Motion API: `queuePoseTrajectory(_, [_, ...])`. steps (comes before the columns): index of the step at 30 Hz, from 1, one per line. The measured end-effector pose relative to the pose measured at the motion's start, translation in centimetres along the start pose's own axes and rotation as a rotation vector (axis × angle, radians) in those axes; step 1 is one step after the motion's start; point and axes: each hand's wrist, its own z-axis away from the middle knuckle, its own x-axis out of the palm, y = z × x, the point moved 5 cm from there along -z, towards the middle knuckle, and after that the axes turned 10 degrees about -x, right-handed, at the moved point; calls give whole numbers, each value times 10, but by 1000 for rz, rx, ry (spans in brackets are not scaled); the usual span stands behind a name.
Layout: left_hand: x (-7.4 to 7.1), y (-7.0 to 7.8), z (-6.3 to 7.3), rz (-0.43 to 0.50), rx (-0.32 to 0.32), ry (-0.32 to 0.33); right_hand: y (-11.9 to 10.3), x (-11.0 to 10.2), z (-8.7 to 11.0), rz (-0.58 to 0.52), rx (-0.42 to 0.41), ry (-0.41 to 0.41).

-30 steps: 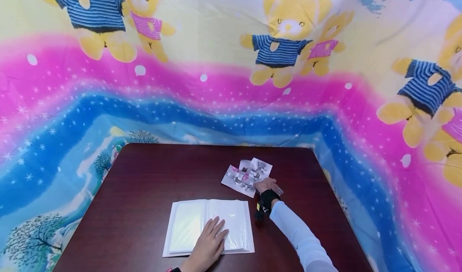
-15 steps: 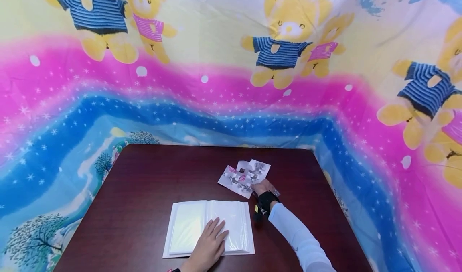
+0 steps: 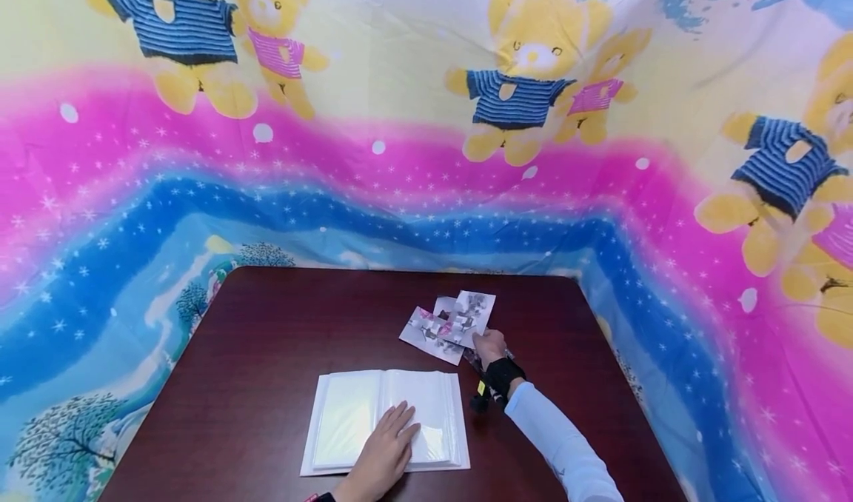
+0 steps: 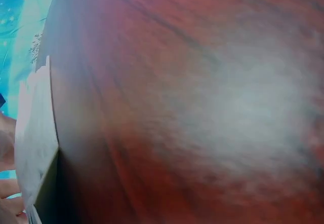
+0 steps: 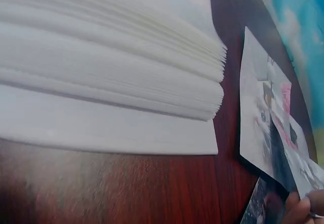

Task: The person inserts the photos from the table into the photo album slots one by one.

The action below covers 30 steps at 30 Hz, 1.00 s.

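Note:
My left hand (image 3: 381, 450) lies with straight fingers on the right page of an open white photo album (image 3: 343, 420), whose sleeves look blank. Beyond the album's right side, my right hand (image 3: 491, 346) pinches the near corner of a printed photo (image 3: 477, 311). That photo overlaps other pale photos (image 3: 421, 333) with grey and pink pictures. In the right wrist view, thumb and finger (image 5: 298, 209) grip the held photo's edge (image 5: 304, 176), which is raised off the sheet below. A darker photo (image 5: 260, 203) lies partly under the hand.
Everything lies on a dark red-brown table (image 3: 266, 324). A cloth printed with teddy bears (image 3: 400, 161) hangs behind and along both sides. Thick stacked pages of the album (image 5: 116, 62) fill much of the right wrist view.
My right hand turned over and took hold of the top photo's near corner, shifting that photo slightly. The loose photos slid a little left. My left hand stayed on the album.

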Motion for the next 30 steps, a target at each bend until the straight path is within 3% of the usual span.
queuePoseTrajectory(6, [-6, -10, -21, 297, -191, 13, 0, -6, 6, -187, -27, 1])
queuePoseTrajectory(11, [-5, -30, -47, 511, -363, 39, -2, -3, 17, -406, -5, -68])
queuePoseTrajectory(17, [2, -46, -77, 794, -540, 67, -6, 3, 38, -433, -27, -181])
queuePoseTrajectory(22, [-2, -41, -91, 1016, -743, 38, -8, 11, 58, -477, -81, -281])
queuePoseTrajectory(25, [-13, -34, -94, 1084, -812, 58, -10, 18, 69, -484, -96, -335])
queuePoseTrajectory(30, [-8, -39, -91, 1024, -863, 121, -10, 24, 81, -473, -103, -382])
